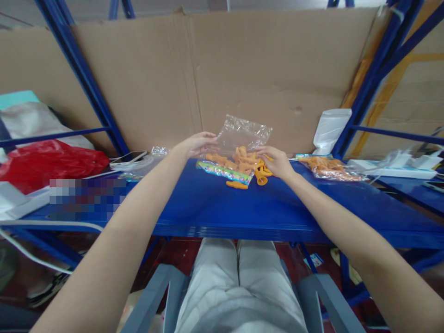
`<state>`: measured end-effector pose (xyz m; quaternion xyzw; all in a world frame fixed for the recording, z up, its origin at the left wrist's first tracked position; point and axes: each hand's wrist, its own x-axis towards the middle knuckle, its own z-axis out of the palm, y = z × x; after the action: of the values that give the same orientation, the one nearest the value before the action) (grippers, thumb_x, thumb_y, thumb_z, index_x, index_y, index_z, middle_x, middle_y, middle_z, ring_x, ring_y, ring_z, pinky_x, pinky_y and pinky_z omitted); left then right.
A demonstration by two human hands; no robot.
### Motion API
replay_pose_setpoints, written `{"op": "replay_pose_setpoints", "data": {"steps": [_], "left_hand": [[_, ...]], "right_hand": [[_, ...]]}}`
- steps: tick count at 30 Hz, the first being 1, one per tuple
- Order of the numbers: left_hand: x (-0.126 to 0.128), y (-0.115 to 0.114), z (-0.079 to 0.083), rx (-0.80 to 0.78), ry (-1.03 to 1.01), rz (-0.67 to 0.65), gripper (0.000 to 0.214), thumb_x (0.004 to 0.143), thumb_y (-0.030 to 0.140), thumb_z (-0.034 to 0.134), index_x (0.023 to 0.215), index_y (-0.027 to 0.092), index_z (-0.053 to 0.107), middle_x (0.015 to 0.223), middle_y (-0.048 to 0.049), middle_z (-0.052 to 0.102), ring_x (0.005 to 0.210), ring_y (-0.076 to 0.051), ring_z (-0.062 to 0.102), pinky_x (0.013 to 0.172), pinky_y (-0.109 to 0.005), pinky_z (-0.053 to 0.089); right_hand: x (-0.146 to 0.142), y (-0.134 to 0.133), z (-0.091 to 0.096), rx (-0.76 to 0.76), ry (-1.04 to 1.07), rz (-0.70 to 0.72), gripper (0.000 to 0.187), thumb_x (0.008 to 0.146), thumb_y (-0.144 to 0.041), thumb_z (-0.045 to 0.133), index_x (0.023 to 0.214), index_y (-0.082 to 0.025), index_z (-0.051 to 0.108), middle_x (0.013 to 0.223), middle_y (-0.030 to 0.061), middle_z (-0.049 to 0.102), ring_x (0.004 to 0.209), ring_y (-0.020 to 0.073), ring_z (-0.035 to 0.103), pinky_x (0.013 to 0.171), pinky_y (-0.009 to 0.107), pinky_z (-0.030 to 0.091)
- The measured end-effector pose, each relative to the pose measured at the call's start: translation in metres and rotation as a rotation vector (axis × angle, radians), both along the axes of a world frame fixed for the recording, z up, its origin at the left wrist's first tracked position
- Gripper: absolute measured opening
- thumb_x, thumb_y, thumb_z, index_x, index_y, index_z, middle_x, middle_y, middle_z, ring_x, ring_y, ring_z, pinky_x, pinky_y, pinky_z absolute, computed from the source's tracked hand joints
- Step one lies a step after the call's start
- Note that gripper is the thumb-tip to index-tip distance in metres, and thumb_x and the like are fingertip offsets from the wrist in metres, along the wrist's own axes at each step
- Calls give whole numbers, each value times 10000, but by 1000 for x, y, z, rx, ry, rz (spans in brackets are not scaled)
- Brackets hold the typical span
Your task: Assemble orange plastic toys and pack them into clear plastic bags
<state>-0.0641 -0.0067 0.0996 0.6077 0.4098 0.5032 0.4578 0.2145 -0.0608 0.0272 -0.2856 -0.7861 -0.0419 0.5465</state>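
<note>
A clear plastic bag (243,132) with a colourful printed strip lies on the blue table before me, its transparent end raised. Several orange plastic pieces (243,159) show in or behind it; the film makes it hard to tell which. My left hand (200,144) has its fingers closed at the bag's left edge. My right hand (276,160) is at the right side, fingers curled beside the bag and a loose pile of orange parts (262,175); what lies between them is hidden. One curved orange piece (237,185) rests in front of the printed strip.
Another bag of orange pieces (321,165) lies to the right, near a white power strip (391,169) and a white pouch (332,130). At left are a phone (129,157), a red plastic bag (52,159) and cables. A cardboard sheet (277,69) and blue posts stand behind.
</note>
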Motion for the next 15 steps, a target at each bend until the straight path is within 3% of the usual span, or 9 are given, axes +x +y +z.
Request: {"op": "replay_pose_setpoints", "data": {"steps": [7,12,15], "left_hand": [[16,-7,-8,-81,68,187,280,733,37,696,937,192,582,615,7,647,535,-130,647,604,-259,561],[25,-17,-9,-71,124,236,143,805,-2,584,848,135,579,613,16,621,456,-67,578,533,-180,490],[30,-17,-13,-49,128,201,136,816,6,575,846,139,570,650,16,637,437,-56,558,500,-167,454]], "right_hand": [[-4,-4,-5,-73,-11,19,79,822,-275,602,778,-246,660,1121,61,696,1088,233,633,992,479,458],[-3,9,-9,-235,413,87,172,802,-376,649,911,-243,658,1241,57,625,1179,211,572,1015,422,451],[-4,15,-10,-423,720,124,250,764,-365,700,963,-245,608,1129,32,655,1057,175,631,933,370,516]]}}
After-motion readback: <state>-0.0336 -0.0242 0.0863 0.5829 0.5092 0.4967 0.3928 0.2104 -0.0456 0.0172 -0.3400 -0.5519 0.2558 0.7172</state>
